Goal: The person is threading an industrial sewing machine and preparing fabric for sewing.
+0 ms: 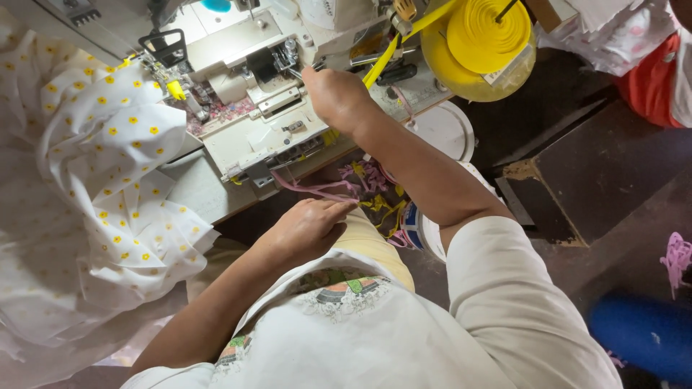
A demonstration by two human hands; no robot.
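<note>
My right hand (pixel 335 94) reaches up to the white sewing machine (pixel 252 94), fingers closed by the needle area, touching the yellow binding tape (pixel 386 57) that runs from a big yellow tape roll (pixel 486 36). My left hand (pixel 306 227) rests low by my lap, fingers pinched on a thin pink strip (pixel 310 189) that trails from the machine's front edge. White fabric with yellow dots (pixel 101 166) lies heaped on the left of the machine table.
A tangle of pink and yellow scraps (pixel 375 191) hangs below the table edge, over a white bucket (pixel 447 130). Dark floor boards (pixel 577 173) lie to the right, with a blue object (pixel 641 331) and red-and-white cloth (pixel 649 65) nearby.
</note>
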